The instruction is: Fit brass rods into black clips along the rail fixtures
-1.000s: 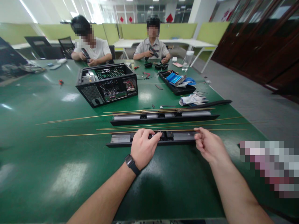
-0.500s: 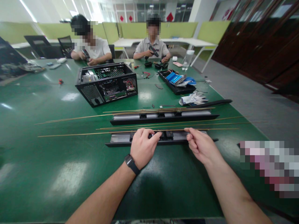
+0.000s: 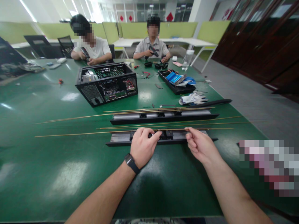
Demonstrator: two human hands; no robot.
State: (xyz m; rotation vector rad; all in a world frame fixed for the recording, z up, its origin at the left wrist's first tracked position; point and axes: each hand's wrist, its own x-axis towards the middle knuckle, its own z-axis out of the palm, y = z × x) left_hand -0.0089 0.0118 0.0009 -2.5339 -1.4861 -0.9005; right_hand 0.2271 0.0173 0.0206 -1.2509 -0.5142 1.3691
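Across the near black-edged metal channel (image 3: 120, 137), my left hand (image 3: 145, 146) is closed over a black block seated in it; the fingers hide most of that block. Another black block (image 3: 169, 134) shows just right of my fingertips. My right hand (image 3: 198, 143) pinches a thin brass-coloured rod (image 3: 77, 135) between thumb and forefinger, above the channel's right part. This rod runs level behind my left hand and out far to the left. Several similar thin rods (image 3: 126, 127) lie just behind it.
A second metal channel (image 3: 193, 113) with black blocks and rods lies behind. Beyond stand an open computer case (image 3: 107, 88), a black tray (image 3: 178, 90) of blue items and white gloves (image 3: 193, 98). Two people sit across the green table (image 3: 46, 161), holding black tools. A blurred patch covers the right edge.
The pinched rod has slid a little to the left, both its ends shifting that way. My hands have stayed almost in place.
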